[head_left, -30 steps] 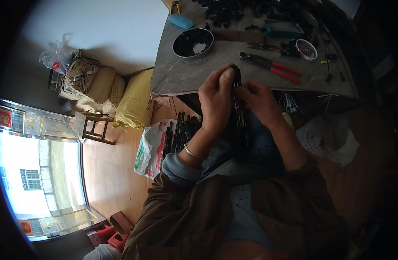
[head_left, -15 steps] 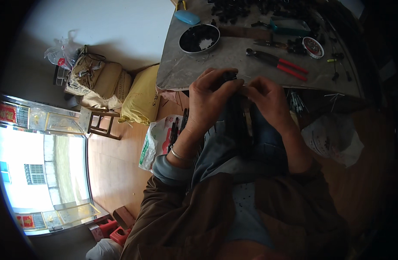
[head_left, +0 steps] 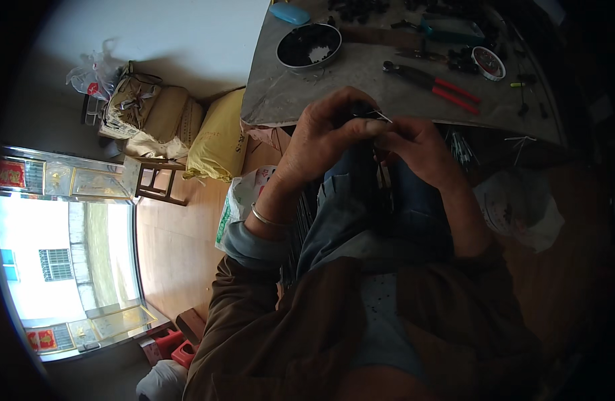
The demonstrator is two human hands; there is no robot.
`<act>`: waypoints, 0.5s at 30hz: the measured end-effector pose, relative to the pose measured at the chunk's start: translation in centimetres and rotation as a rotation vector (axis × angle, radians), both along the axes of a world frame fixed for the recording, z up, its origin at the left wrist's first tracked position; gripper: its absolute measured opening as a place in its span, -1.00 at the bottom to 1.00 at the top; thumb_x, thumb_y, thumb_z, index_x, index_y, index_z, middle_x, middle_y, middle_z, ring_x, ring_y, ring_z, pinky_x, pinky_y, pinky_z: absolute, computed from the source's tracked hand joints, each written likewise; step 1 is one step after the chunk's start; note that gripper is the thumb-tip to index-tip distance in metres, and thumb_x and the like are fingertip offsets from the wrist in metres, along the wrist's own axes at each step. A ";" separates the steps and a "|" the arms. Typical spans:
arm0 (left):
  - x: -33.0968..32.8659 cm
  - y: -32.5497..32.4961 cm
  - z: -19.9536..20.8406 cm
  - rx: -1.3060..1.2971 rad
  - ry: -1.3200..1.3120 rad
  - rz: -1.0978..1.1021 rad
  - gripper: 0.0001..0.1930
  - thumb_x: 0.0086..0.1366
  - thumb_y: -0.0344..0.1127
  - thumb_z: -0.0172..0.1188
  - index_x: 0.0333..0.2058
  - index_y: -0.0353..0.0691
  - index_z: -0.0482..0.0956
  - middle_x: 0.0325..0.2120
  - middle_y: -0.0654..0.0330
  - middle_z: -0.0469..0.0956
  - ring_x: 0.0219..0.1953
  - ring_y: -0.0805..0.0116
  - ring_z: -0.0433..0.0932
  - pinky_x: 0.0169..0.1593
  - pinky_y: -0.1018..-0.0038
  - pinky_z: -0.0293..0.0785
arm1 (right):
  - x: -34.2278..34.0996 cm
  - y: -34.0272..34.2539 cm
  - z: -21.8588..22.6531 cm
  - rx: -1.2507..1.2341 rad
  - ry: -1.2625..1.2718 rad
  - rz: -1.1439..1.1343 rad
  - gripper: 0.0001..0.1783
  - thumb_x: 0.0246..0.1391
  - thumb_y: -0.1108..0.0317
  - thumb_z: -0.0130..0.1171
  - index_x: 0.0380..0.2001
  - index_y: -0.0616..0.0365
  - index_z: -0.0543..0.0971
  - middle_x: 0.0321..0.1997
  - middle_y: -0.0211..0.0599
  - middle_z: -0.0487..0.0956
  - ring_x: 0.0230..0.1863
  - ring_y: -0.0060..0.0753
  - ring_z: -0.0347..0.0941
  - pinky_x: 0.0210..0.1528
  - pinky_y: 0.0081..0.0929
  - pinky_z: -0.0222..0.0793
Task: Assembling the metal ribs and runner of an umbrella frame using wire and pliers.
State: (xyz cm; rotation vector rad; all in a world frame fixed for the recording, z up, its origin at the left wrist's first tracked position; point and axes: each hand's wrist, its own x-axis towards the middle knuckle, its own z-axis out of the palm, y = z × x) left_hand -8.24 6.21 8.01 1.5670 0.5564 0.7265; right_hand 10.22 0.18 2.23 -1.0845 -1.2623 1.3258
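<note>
My left hand [head_left: 327, 134] is closed in a pinch around a small black part [head_left: 363, 107], partly hidden by the fingers. From between thumb and forefinger a thin pale sliver [head_left: 384, 116] sticks out toward the right. Its fingers curled, my right hand [head_left: 424, 148] meets the left thumb from the right; what it grips is hidden. Both hands are held above my lap, just off the table's near edge. Beyond them on the grey table [head_left: 280, 100] lie red-handled cutters [head_left: 433, 87] and a second pair of pliers [head_left: 421, 55].
A round bowl [head_left: 287, 63] of black pieces stands at the table's left, near a light-blue object [head_left: 289, 13]. Farther right are a teal tray [head_left: 452, 30], a small white-rimmed dish [head_left: 488, 63] and loose black parts. A plastic bag [head_left: 521, 210] hangs or rests below the table's right side.
My right hand has closed in against the left thumb. The thin pale sliver now shows plainly at the left fingertips. The view has shifted slightly, with the table higher in the picture.
</note>
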 end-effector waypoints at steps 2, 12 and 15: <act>-0.3 0.4 -0.6 0.042 -0.025 -0.044 -0.76 0.19 -0.32 0.29 -0.21 -0.29 0.51 -0.37 0.26 0.53 -0.28 0.54 0.51 -0.18 0.59 0.46 | -0.1 -0.1 0.1 0.004 0.007 0.021 -0.80 0.16 0.29 0.18 -0.44 0.20 0.56 -0.54 -0.46 0.54 -0.49 -0.70 0.45 -0.42 -0.68 0.38; -0.2 0.4 -0.8 0.144 0.013 -0.026 -0.73 0.17 -0.26 0.32 -0.25 -0.25 0.48 -0.40 0.30 0.46 -0.29 0.57 0.46 -0.22 0.60 0.43 | 0.3 -0.1 -0.2 -0.004 0.026 0.048 -0.80 0.15 0.26 0.20 -0.41 0.19 0.57 -0.50 -0.45 0.56 -0.45 -0.68 0.48 -0.39 -0.67 0.42; -0.2 0.7 -1.1 0.139 -0.056 -0.090 -0.73 0.19 -0.27 0.31 -0.24 -0.26 0.46 -0.41 0.30 0.45 -0.29 0.58 0.45 -0.22 0.61 0.43 | -0.1 -0.1 0.0 -0.004 0.036 0.051 -0.80 0.15 0.25 0.20 -0.40 0.18 0.57 -0.48 -0.45 0.57 -0.44 -0.67 0.49 -0.37 -0.65 0.44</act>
